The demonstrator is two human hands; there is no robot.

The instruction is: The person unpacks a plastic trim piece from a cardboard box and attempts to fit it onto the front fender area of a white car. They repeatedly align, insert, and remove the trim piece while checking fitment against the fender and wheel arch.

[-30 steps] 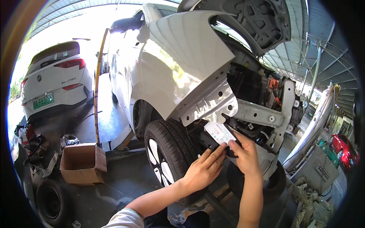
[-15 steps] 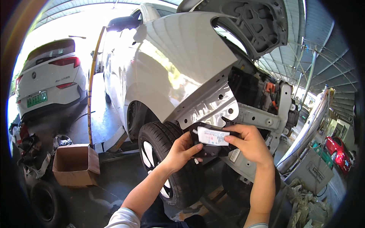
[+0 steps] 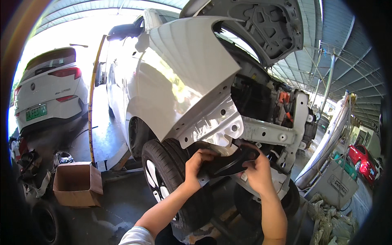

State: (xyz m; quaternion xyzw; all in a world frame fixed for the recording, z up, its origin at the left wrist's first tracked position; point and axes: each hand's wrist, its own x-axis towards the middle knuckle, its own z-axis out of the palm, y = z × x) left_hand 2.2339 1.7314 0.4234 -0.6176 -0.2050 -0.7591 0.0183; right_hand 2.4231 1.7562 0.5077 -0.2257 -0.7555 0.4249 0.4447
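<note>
Between my hands I hold a dark, curved black bracket-like part (image 3: 229,163), just below the metal flange of the white fender (image 3: 179,61). My left hand (image 3: 197,166) is closed on its left end, with the fingers partly behind it. On the right end, my right hand (image 3: 258,170) grips with thumb and fingers. The part lies in front of the car's exposed front end, close to the front wheel (image 3: 163,181). Whether it touches the flange I cannot tell.
The raised hood (image 3: 265,24) hangs over the bare engine bay (image 3: 253,94). At left stand an open cardboard box (image 3: 77,185), a yellow pole (image 3: 94,98) and another white car (image 3: 51,85). Plastic sheeting (image 3: 335,224) and a grey machine (image 3: 332,183) lie to the right.
The black part has been turned, so its white label no longer shows. Both hands have shifted their hold on it. The view has moved slightly, with the car now further left.
</note>
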